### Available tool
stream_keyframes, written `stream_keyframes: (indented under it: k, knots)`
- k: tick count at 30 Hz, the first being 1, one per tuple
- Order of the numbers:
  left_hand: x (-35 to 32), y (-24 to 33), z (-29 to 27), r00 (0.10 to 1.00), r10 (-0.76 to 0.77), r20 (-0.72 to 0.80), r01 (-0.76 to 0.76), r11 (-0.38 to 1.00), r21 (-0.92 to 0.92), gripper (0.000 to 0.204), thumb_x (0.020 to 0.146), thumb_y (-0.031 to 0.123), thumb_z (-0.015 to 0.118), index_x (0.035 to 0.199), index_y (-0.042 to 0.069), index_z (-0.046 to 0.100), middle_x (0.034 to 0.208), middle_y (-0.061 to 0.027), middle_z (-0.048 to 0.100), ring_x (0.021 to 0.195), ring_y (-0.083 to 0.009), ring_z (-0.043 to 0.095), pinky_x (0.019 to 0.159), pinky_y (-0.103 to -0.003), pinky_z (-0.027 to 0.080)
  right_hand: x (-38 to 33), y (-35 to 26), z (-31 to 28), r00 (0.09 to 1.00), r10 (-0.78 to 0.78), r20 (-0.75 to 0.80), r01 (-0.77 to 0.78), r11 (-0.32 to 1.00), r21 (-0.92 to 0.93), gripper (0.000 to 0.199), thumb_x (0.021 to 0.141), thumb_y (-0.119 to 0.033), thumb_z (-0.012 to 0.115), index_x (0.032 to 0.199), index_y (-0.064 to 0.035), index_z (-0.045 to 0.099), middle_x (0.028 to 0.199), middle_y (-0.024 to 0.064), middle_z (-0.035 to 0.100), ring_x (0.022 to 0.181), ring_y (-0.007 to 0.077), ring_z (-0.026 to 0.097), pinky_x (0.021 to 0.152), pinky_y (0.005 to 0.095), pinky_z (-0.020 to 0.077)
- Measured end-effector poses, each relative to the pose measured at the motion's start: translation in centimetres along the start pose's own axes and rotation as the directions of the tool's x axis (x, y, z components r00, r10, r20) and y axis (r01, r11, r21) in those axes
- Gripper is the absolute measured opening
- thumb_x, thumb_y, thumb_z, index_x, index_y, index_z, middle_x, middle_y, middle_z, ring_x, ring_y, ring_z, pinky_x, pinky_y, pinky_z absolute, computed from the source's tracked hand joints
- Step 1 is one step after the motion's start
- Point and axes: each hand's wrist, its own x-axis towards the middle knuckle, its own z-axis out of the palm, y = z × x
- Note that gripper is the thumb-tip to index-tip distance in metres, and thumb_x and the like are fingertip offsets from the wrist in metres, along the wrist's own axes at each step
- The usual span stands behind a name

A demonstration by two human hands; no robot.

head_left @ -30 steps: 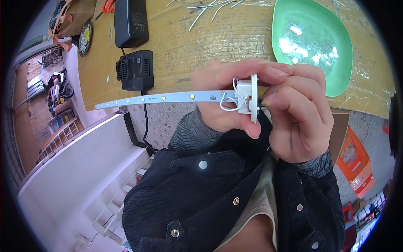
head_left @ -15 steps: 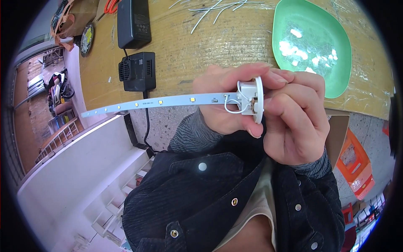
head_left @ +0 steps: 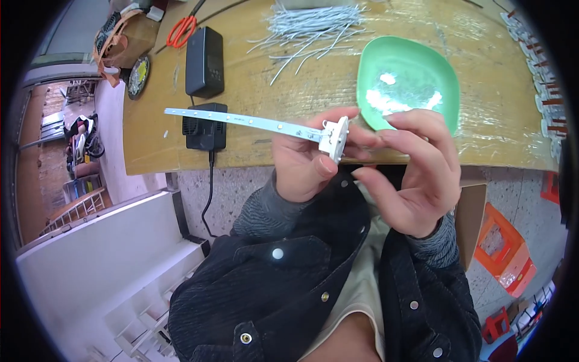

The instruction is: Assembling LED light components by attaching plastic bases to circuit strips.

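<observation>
A slim LED strip board points left, its row of small yellowish chips showing. At its right end sits a white round end cap with a boxy inner block and small wires. My left hand holds the cap end, thumb below it and fingers behind. Just to the right, my right hand has its thumb and fingers apart, with nothing visibly held. Its fingers reach across the near edge of a green plastic tray, which has bright reflections on it.
Loose white wires are heaped at the back. Left of them lie a black power adapter, a black corded charger and orange-handled scissors. Several white end pieces line the far right. An orange stool stands below the table.
My right hand has come off the end cap and spread its fingers. The cap and board have shifted left and tilted. The view now takes in more of the table's far side.
</observation>
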Motion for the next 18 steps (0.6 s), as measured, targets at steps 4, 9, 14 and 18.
stream_keyframes:
  k: [4, 9, 14, 18]
  knots:
    - [0.6, 0.8, 2.4, 0.993, -0.096, 0.073, 0.103, 0.989, -0.103, 0.057, 0.089, 0.028, 0.076, 0.126, -0.011, 0.057, 0.095, -0.0182, 0.07, 0.09, -0.0267, 0.071, 0.08, -0.037, 0.06, 0.7, -0.3, -1.4, 1.0, -0.019, -0.023, 0.021, 0.998, 0.065, 0.053, 0.06, -0.001, 0.086, 0.11, -0.0038, 0.07, 0.106, 0.0122, 0.067, 0.09, 0.0279, 0.065, 0.077, 0.0345, 0.0542]
    - [1.3, 0.7, 5.0, 0.985, -0.04, 0.166, 0.045, 0.999, -0.029, 0.043, 0.089, 0.017, 0.075, 0.121, -0.009, 0.063, 0.1, -0.0149, 0.071, 0.091, -0.0221, 0.069, 0.083, -0.036, 0.057, 0.6, -0.8, -3.0, 0.971, -0.23, -0.061, 0.211, 0.952, -0.222, 0.045, 0.065, -0.004, 0.085, 0.107, 0.0002, 0.07, 0.105, 0.0184, 0.069, 0.091, 0.0329, 0.069, 0.078, 0.0381, 0.0574]
    - [3.1, 0.5, 6.1, 0.953, -0.013, 0.304, -0.081, 0.952, 0.296, 0.047, 0.083, 0.012, 0.078, 0.123, -0.008, 0.062, 0.106, -0.0157, 0.071, 0.101, -0.0202, 0.067, 0.087, -0.034, 0.055, 0.3, -0.9, -4.9, 0.964, -0.191, -0.183, 0.141, 0.957, -0.254, 0.043, 0.06, -0.002, 0.085, 0.101, 0.0026, 0.072, 0.094, 0.0142, 0.071, 0.085, 0.0285, 0.07, 0.072, 0.0329, 0.0559]
    - [4.3, 0.8, 4.6, 0.915, 0.104, 0.39, -0.347, 0.695, 0.63, 0.052, 0.078, 0.024, 0.081, 0.118, -0.006, 0.065, 0.098, -0.0166, 0.073, 0.09, -0.0225, 0.071, 0.082, -0.033, 0.055, 1.1, 0.6, -7.2, 0.94, -0.041, -0.338, -0.099, 0.917, -0.385, 0.04, 0.071, -0.003, 0.086, 0.108, 0.0042, 0.07, 0.098, 0.0134, 0.072, 0.087, 0.0176, 0.069, 0.076, 0.0298, 0.0547]
